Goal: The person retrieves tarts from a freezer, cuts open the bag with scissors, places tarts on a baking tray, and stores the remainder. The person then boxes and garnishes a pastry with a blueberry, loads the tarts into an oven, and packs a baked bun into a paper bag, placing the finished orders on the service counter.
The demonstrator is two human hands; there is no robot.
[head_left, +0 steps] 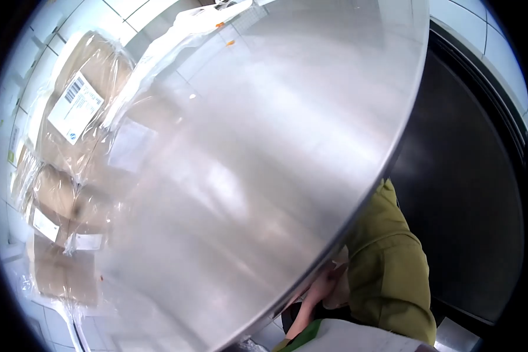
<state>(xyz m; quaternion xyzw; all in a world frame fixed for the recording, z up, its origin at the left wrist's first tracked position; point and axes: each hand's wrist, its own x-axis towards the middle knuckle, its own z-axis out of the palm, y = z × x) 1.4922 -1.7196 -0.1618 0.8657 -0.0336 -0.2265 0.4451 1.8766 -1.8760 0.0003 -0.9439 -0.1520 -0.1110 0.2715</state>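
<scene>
Below the edge of the steel table (264, 146), my left hand (324, 286) reaches in at the lower middle, its forearm bare. It is beside my olive sleeve (387, 264) and a pale beige thing I cannot make out. Its fingers are mostly hidden, so what it holds, if anything, does not show. The olive sleeve runs up and under the table's edge, and my right hand is out of sight.
Brown packs in clear plastic (94, 64) with white labels line the table's left side. A white plastic bag (188, 23) lies at the top, near small orange bits (230, 43). A dark panel (457, 188) stands at the right, with white tiles around.
</scene>
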